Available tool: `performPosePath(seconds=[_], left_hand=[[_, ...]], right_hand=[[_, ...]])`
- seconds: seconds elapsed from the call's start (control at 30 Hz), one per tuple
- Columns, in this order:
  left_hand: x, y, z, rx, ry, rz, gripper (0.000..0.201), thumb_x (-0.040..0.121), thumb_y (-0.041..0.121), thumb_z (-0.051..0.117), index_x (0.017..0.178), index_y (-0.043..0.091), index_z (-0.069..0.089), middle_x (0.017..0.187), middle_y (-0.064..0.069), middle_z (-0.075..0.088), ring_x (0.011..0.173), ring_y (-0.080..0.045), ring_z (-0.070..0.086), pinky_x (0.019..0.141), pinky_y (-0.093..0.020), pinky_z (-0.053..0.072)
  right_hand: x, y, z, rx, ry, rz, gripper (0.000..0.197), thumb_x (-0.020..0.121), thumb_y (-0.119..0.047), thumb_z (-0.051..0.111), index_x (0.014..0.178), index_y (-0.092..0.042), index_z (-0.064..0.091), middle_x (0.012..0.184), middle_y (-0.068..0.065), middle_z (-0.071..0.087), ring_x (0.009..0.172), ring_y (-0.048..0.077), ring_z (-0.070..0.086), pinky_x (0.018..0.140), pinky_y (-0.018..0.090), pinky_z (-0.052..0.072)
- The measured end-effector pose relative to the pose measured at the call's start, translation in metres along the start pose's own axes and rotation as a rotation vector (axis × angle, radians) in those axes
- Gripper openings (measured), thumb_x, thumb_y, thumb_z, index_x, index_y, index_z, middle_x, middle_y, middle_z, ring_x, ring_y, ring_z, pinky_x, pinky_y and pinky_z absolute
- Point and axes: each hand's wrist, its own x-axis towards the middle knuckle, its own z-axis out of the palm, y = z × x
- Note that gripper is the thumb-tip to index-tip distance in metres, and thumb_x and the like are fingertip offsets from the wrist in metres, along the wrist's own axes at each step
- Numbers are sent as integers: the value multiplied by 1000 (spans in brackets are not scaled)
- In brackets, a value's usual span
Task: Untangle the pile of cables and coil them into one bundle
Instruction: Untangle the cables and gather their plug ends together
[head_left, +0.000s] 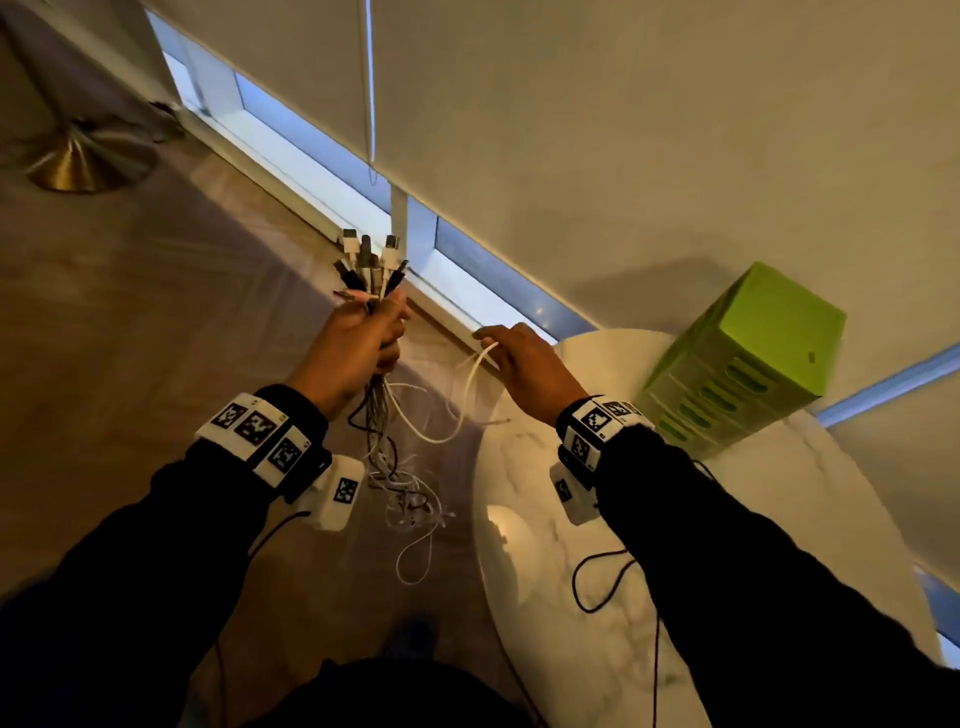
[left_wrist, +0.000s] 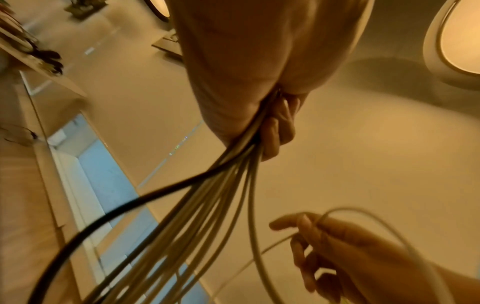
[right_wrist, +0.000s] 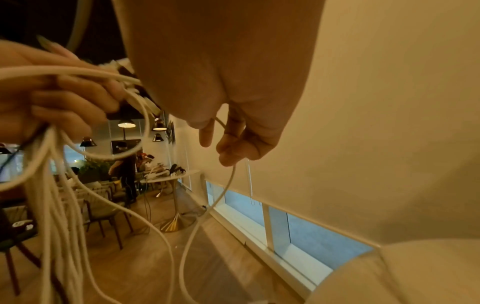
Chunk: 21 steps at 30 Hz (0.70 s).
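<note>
White and black cables (head_left: 382, 415) bunched in left hand (head_left: 358, 348), fingers clamped round them, held in air over wood floor (head_left: 156, 338); plugs (head_left: 370, 260) stick up above fist, rest hangs tangled below. Right hand (head_left: 524, 369) pinches one white cable (head_left: 467, 395), looping back to bunch. Marble table (head_left: 597, 597) at right w/ green box (head_left: 748, 358), poss. cardboard; blurred.

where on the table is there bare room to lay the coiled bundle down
The table is bare in front of the green box, from its left rim to the right arm. A thin black cord loops across the near part. The box fills the far right. The cables hang off the left rim, over the floor.
</note>
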Motion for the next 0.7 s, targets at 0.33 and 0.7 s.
performPosePath(seconds=[0.33, 0.7], left_hand=[[-26, -6, -61, -35, 92, -26, 28, 107, 31, 46, 87, 13, 56, 64, 4, 47, 55, -11, 41, 50, -25, 34], [-26, -6, -54, 38, -75, -129, 32, 105, 37, 46, 88, 13, 59, 65, 0, 40, 57, -13, 40, 60, -27, 38]], right_hand=[[3, 1, 84, -217, -595, 167, 70, 98, -14, 51, 159, -23, 18, 142, 15, 53, 127, 32, 53, 105, 42, 45], [43, -108, 50, 631, -198, 124, 43, 102, -23, 53, 143, -20, 40, 120, 9, 62, 95, 20, 68, 84, 35, 59]])
